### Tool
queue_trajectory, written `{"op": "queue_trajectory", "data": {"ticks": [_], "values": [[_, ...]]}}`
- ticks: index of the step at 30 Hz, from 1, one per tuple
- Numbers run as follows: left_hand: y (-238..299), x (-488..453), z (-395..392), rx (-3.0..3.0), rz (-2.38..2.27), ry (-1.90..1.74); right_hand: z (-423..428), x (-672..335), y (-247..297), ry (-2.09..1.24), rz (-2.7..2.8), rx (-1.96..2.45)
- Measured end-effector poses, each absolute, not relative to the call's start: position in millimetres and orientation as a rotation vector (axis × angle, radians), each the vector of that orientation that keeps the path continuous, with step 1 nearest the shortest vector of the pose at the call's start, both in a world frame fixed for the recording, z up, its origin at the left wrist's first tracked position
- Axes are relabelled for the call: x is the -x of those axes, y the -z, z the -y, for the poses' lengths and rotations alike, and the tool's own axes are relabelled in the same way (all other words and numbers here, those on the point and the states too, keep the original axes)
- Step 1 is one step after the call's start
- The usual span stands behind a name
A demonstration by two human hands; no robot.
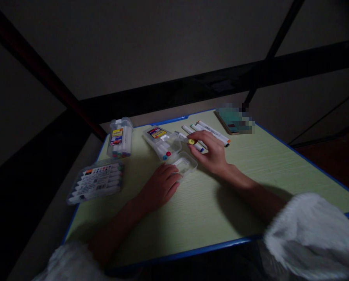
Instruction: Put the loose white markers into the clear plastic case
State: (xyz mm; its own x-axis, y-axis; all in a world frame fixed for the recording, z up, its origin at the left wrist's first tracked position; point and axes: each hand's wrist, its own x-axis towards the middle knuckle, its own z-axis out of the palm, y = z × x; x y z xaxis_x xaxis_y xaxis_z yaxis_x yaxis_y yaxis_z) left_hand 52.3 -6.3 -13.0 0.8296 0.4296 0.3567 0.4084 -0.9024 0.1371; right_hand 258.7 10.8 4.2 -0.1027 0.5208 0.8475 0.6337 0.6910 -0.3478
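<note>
A marker with a yellow end (pixel 191 141) is pinched between the thumb and fingers of my right hand (pixel 210 153); its end faces me. My left hand (pixel 161 183) has its fingers curled over the near-left edge of a clear lid (pixel 188 166), holding it on the table. This lid belongs to an open clear marker case (pixel 156 141) with a label. Inside that case lie a few white markers, with one red end (pixel 168 153) and one blue end (pixel 164 157) showing. Right behind my right hand, several white markers (pixel 211 132) lie loose, partly hidden by my fingers.
A closed marker case (pixel 120 138) stands at the table's back left. Another case full of markers (pixel 95 180) lies over the left edge. A green flat item (pixel 231 119), partly blurred out, is at the back right. The pale green table (pixel 268 164) has a blue rim; a wall rises behind.
</note>
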Motion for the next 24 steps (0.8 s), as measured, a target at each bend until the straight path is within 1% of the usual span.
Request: {"op": "queue_trajectory", "data": {"ticks": [5, 12, 17, 24], "values": [[11.9, -52.9, 6.2, -2.935, -0.692, -0.598, -7.0, -258.1, -6.7, 0.153, 1.759, 0.942], [12.4, -52.9, 6.3, -2.949, -0.696, -0.58, -1.7, -259.4, -11.3, 0.277, 1.754, 0.924], [13.9, -52.5, 5.5, -2.95, -0.695, -0.592, -1.4, -260.0, -10.9, 0.268, 1.717, 0.982], [11.9, -52.9, 6.6, -2.942, -0.704, -0.581, -2.6, -262.3, -13.0, 0.28, 1.634, 0.821]]}}
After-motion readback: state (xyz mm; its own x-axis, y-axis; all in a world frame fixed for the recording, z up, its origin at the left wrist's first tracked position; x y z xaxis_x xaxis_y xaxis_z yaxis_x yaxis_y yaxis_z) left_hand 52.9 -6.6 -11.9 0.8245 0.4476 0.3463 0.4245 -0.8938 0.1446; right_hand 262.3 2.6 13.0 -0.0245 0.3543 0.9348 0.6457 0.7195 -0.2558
